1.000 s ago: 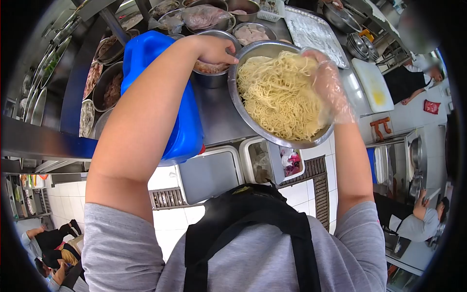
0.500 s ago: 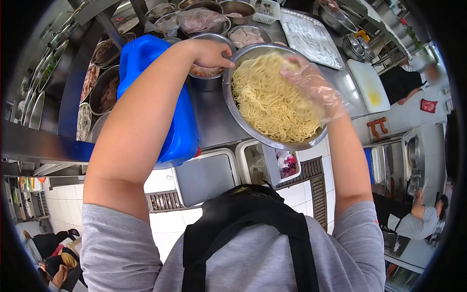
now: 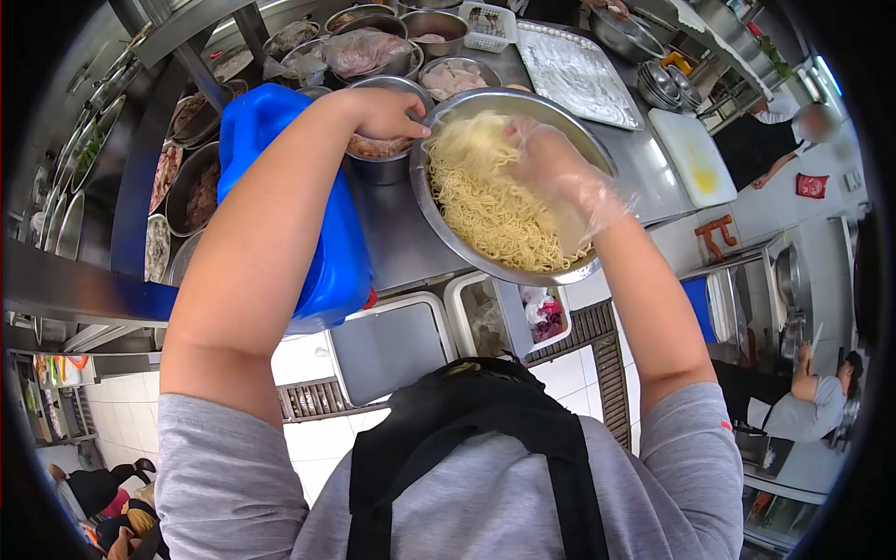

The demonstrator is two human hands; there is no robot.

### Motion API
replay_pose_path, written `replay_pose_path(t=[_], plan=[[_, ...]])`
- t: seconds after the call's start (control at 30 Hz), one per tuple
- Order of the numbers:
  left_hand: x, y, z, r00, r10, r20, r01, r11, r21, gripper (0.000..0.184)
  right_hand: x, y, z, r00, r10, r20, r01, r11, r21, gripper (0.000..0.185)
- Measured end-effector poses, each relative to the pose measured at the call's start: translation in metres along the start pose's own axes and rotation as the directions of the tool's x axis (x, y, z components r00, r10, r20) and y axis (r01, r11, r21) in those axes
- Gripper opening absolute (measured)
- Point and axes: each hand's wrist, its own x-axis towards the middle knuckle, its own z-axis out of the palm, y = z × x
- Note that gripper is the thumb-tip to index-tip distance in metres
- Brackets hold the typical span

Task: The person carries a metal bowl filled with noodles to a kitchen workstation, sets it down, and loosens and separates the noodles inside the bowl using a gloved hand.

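Note:
A wide metal bowl (image 3: 597,154) full of thin yellow noodles (image 3: 495,210) rests on the steel counter. At its left rim, the fingers of my bare left hand (image 3: 394,114) are closed on the edge. My right hand (image 3: 551,159), in a clear plastic glove, is inside the bowl with its fingers closed on a clump of noodles. That clump is raised near the far left side and smeared by motion. Just left of the bowl, partly behind my left hand, stands a metal pot (image 3: 381,170) of raw meat.
A blue jug (image 3: 341,252) stands left, under my forearm. Behind are a pot of pale meat (image 3: 457,77), a foil-lined tray (image 3: 579,70) and a white cutting board (image 3: 693,159). Below the counter edge is a lidded bin (image 3: 397,345). Co-workers are at both sides.
My right hand has moved left within the bowl, carrying the noodle clump toward the far left side. The bowl sits slightly further left in view. My left hand stays at the rim.

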Motion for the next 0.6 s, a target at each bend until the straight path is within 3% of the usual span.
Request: replay_pose_path(t=[0.07, 0.13, 0.2, 0.23, 0.27, 0.33, 0.37, 0.43, 0.57, 0.6], plan=[[0.001, 0.001, -0.001, 1.000, 0.016, -0.012, -0.015, 1.000, 0.021, 0.059, -0.002, 0.006, -0.006, 0.997, 0.061, 0.055, -0.074, 0.958, 0.277, 0.040], [0.000, 0.002, 0.001, 1.000, 0.003, 0.001, -0.003, 1.000, 0.004, 0.059, -0.002, -0.003, -0.001, 0.992, 0.108, 0.062, -0.117, 0.977, 0.178, 0.040], [-0.002, 0.003, -0.004, 1.000, -0.016, 0.011, 0.017, 1.000, -0.008, 0.059, -0.015, -0.018, 0.006, 1.000, -0.016, 0.013, 0.016, 0.998, -0.060, 0.043], [-0.003, 0.005, -0.005, 1.000, -0.017, 0.020, 0.018, 1.000, -0.004, 0.059, -0.009, -0.008, 0.008, 0.983, -0.054, 0.176, 0.037, 0.994, 0.101, 0.047], [-0.002, 0.005, -0.004, 0.999, -0.016, 0.029, 0.016, 1.000, 0.000, 0.059, -0.007, -0.006, 0.003, 0.983, -0.052, 0.177, 0.034, 0.994, 0.100, 0.047], [-0.001, 0.004, -0.002, 0.999, -0.022, 0.028, 0.022, 1.000, -0.006, 0.060, -0.004, -0.003, -0.006, 0.951, 0.165, 0.262, -0.159, 0.986, -0.041, 0.050], [0.000, 0.002, -0.002, 0.999, -0.031, 0.025, 0.031, 1.000, -0.006, 0.061, -0.007, -0.005, -0.004, 0.953, 0.162, 0.257, -0.157, 0.987, -0.043, 0.050], [0.003, 0.000, 0.000, 1.000, -0.002, 0.012, 0.002, 1.000, 0.017, 0.062, -0.021, -0.009, 0.012, 0.997, -0.017, 0.069, 0.011, 0.996, 0.086, 0.053], [0.002, 0.002, 0.000, 0.999, 0.036, 0.020, -0.037, 0.998, 0.046, 0.063, -0.017, 0.024, 0.009, 0.985, -0.011, 0.172, -0.021, 0.983, 0.184, 0.058], [0.001, 0.003, -0.001, 0.999, 0.033, 0.016, -0.034, 0.999, 0.041, 0.063, -0.027, 0.025, -0.001, 0.997, 0.026, 0.079, -0.061, 0.872, 0.487, 0.060]])
